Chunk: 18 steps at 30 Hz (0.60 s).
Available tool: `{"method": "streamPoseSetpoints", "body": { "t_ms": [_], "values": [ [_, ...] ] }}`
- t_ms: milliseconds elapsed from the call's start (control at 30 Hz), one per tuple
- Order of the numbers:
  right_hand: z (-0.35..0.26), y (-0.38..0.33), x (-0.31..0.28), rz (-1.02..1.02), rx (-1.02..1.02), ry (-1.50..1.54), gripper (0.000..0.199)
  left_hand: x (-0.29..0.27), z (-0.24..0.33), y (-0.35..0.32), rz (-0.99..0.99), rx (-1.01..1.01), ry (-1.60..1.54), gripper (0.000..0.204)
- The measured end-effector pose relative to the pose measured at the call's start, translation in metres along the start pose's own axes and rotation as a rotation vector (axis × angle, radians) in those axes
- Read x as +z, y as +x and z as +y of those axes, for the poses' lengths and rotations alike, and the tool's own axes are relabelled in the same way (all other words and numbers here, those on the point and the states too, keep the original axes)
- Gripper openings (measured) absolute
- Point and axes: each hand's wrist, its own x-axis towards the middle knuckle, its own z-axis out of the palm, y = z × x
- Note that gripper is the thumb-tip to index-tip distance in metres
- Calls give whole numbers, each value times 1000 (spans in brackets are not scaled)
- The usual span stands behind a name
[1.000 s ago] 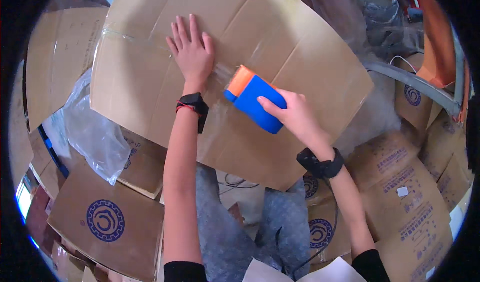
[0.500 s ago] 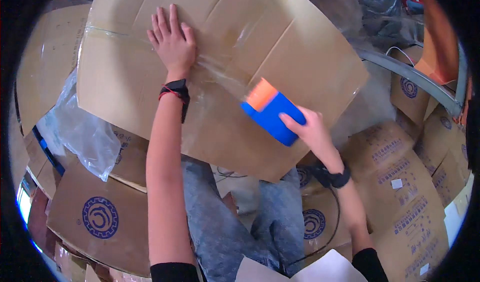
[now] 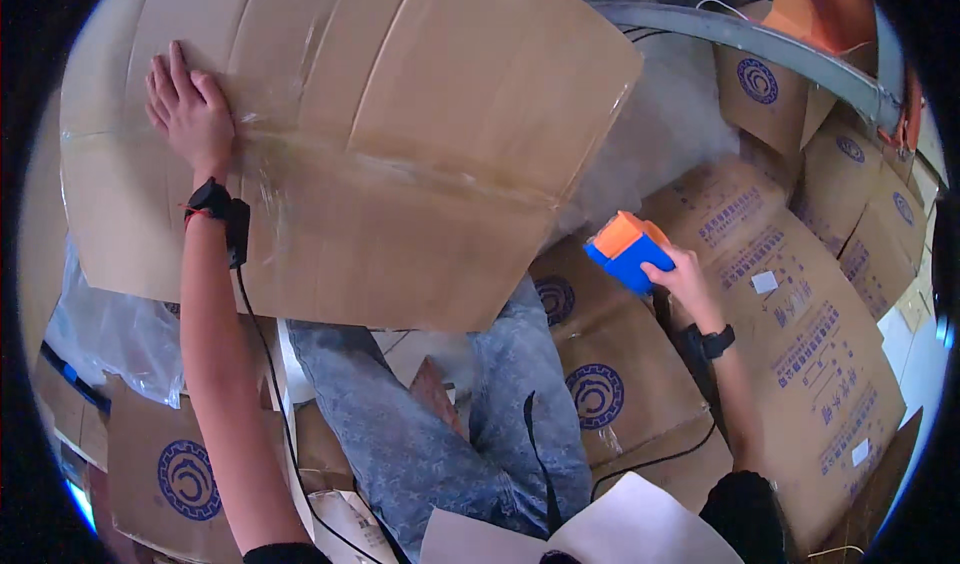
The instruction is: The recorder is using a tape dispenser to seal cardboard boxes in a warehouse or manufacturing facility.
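Note:
A large brown cardboard box [image 3: 430, 234] sits tilted in front of me, with clear tape [image 3: 400, 171] stuck along a seam across it. My left hand [image 3: 193, 122] lies on its upper left part, fingers stretched out and palm down. To the right of the box's edge, my right hand [image 3: 688, 282] grips a blue and orange tape dispenser [image 3: 632, 254]. The dispenser is held in the air, apart from the box, with its orange end toward the upper left.
Printed brown cartons [image 3: 800, 354] lie at the right, and others with round blue marks [image 3: 597, 396] are lower down. A curved grey metal bar [image 3: 740, 32] crosses the upper right, beside an orange object [image 3: 825, 4]. Clear plastic sheeting [image 3: 115, 339] hangs at the left. Black cables run by both arms.
My right hand has carried the tape dispenser rightward off the box's surface. The box and my left hand appear farther left in view, with the hand still flat on the cardboard.

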Motion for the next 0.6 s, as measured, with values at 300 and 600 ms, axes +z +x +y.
{"method": "streamPoseSetpoints", "body": {
  "t_ms": [300,600],
  "values": [
    [5,-3,4,-63,71,84,36,6,-7,-3,-14,-18,3,46],
    [1,28,28,-141,123,26,41,5,-7,-3,4,-28,49,45]
  ]
}}
